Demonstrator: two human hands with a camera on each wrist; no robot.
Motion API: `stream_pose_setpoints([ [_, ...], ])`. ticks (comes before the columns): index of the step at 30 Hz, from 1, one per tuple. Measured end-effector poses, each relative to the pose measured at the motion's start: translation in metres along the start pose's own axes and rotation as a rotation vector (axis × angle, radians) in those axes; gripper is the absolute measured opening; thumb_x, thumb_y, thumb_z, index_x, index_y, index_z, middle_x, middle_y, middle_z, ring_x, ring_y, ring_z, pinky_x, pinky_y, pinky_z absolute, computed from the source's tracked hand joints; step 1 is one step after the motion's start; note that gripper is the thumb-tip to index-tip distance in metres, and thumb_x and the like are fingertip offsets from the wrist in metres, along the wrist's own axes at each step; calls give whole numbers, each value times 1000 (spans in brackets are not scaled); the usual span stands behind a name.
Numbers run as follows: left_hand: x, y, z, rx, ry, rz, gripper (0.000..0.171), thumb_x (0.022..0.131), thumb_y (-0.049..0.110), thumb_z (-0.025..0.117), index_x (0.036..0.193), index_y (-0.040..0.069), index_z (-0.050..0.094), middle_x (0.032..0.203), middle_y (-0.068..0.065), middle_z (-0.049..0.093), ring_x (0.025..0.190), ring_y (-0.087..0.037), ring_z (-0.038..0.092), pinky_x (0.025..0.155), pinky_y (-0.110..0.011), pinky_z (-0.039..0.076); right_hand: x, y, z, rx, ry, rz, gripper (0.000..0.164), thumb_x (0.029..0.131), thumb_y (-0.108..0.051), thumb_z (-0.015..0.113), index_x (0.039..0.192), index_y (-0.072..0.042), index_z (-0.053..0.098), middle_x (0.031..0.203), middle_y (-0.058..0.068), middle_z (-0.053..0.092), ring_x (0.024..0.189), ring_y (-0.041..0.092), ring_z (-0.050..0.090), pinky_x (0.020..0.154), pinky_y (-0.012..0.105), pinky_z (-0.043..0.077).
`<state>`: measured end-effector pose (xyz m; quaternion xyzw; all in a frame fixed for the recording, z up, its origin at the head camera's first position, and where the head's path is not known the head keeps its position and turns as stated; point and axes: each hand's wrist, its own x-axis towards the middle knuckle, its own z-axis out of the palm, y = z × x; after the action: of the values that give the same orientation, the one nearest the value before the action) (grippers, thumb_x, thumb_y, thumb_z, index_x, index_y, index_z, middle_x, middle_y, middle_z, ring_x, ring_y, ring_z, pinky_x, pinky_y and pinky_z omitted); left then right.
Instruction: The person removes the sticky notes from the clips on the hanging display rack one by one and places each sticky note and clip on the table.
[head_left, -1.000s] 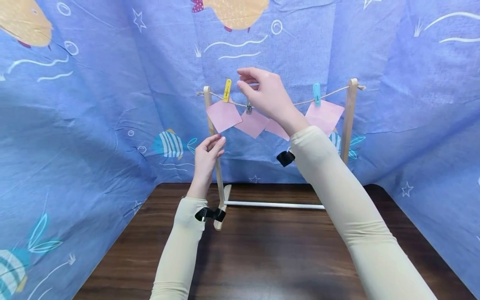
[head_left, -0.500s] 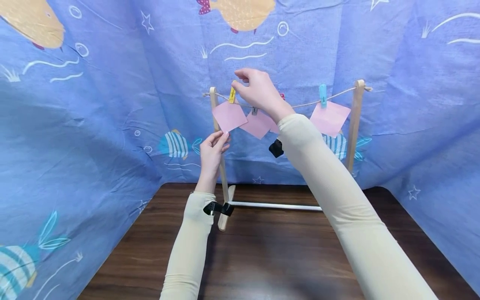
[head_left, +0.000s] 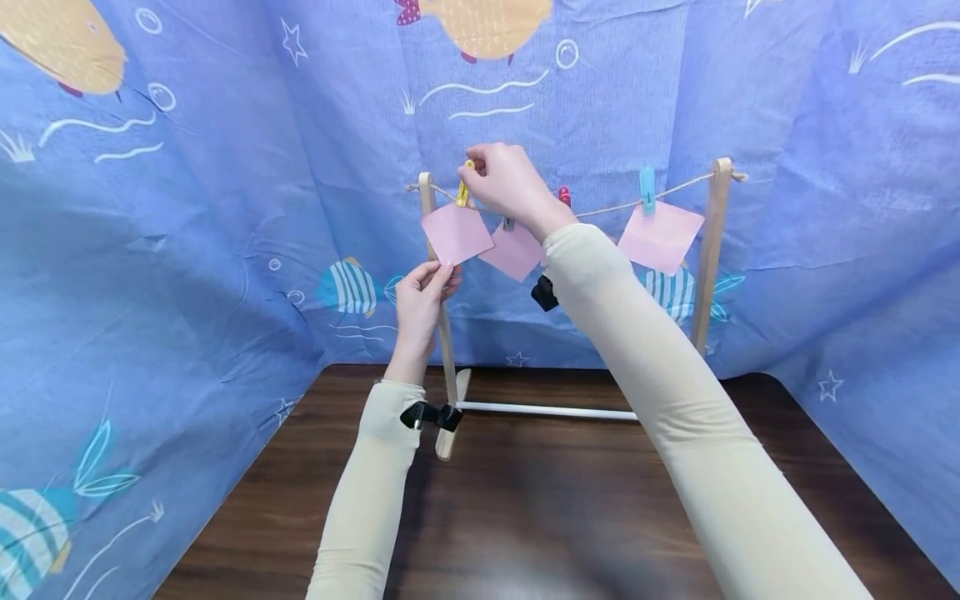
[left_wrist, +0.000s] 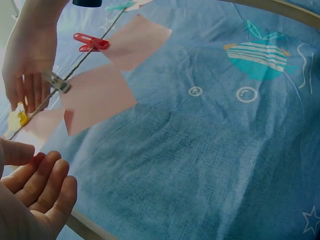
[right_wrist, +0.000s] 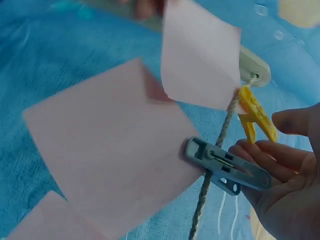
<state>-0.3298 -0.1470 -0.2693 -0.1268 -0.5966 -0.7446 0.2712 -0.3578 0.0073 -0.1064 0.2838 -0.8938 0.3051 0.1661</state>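
Four pink notes [right_wrist: 110,150] hang from the rope [head_left: 611,207] on my feed, and I see the left hand [head_left: 420,308] pinching the lower corner of the leftmost note [head_left: 457,233]. That note's top corner sits in the yellow clip [head_left: 462,196], near the left post [head_left: 447,354]. The right hand [head_left: 508,179] has thumb and fingers about the clip's handles; whether they squeeze it I cannot tell. The grey clip [right_wrist: 227,165] is near that hand, the red clip [head_left: 565,197] and blue clip [head_left: 647,190] farther right.

The paper squares [head_left: 458,234] are pink, the clothespins [head_left: 647,192] yellow, grey, red and light blue, the sleeves [head_left: 675,392] cream, the cloth [head_left: 225,225] blue with fish [head_left: 352,287] and stars [head_left: 830,387].
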Motion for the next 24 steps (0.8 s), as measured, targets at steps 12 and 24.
stream_pose_setpoints([
  [12,2,-1,4,-1,-3,33,17,98,5,65,101,-11,68,88,-12,76,74,-11,71,92,-54,55,-3,-7,-9,25,-29,52,45,106,-32,50,147,-12,53,142,3,59,130,14,53,107,29,45],
  [24,0,-1,2,20,2,41,14,98,4,64,100,-9,68,87,-15,75,73,-13,71,82,-37,61,-6,-11,-9,34,-10,60,41,104,-31,57,139,-10,60,132,4,64,122,15,58,100,29,49],
])
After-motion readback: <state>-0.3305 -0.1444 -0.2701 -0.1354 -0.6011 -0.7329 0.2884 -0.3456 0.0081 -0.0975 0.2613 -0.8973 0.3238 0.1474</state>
